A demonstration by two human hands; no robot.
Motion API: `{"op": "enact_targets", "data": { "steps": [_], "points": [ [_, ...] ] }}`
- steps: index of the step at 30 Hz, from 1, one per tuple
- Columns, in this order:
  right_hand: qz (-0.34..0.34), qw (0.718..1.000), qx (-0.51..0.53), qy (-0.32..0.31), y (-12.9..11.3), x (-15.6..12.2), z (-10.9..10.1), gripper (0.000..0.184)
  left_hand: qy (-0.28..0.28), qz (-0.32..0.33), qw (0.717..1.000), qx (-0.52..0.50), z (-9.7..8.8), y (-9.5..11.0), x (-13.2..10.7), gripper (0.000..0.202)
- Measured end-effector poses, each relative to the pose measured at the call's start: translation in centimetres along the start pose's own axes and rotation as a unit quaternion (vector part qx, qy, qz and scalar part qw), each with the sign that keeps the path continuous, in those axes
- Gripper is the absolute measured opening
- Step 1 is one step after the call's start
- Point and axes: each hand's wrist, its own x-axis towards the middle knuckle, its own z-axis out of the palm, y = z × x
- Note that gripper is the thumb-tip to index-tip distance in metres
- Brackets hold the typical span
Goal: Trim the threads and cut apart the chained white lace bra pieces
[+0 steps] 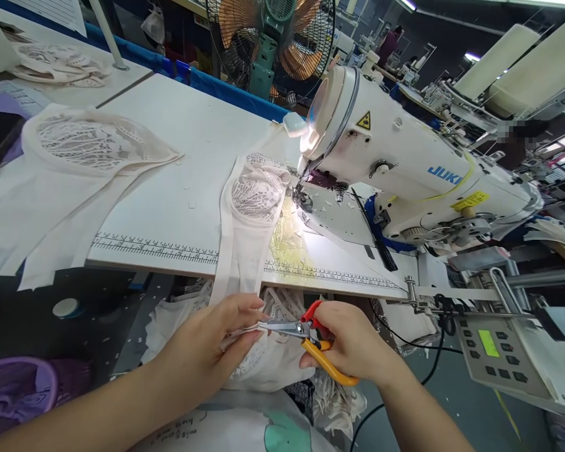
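My left hand (228, 336) pinches the edge of a white lace bra (257, 201) between thumb and fingers, just below the table's front edge. The bra runs up from there onto the tabletop, its lace cup lying beside the sewing machine's needle area. In my right hand (351, 342) is a pair of scissors (306, 329) with red and orange handles. Their blades point left and reach the cloth at my left fingertips. More white lace pieces (282, 361) hang or lie below my hands, partly hidden by them.
A white sewing machine (386, 150) stands on the table (169, 132), right of the bra. Another white lace bra (89, 150) lies at the left, its bands over the edge. Behind is a fan (268, 44). A control panel (494, 351) sits at right, a purple bin (51, 389) lower left.
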Motion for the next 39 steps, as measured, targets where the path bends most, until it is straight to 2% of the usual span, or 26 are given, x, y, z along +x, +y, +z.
{"op": "enact_targets", "data": {
  "steps": [9, 14, 21, 29, 39],
  "points": [
    [0.020, 0.999, 0.004, -0.028, -0.2, -0.2, -0.4, 0.057, -0.055, -0.020, 0.998, 0.003, -0.7, 0.8, 0.4, 0.032],
    [0.017, 0.999, 0.010, -0.027, -0.2, -0.4, -0.4, 0.058, -0.053, -0.080, 0.995, -0.031, -0.5, 1.6, 0.7, 0.025],
    [0.025, 0.999, 0.024, -0.040, 0.0, -0.7, -0.2, 0.057, -0.077, -0.128, 0.988, -0.050, -0.6, 2.2, 0.9, 0.024],
    [0.043, 0.996, 0.042, -0.066, -0.3, -0.9, -0.1, 0.056, -0.071, -0.125, 0.988, -0.056, -0.6, 2.4, 1.0, 0.023],
    [0.052, 0.997, 0.037, -0.054, -0.4, -1.1, 0.0, 0.059, -0.094, -0.084, 0.991, -0.047, -0.6, 2.2, 1.2, 0.024]
  ]
}}
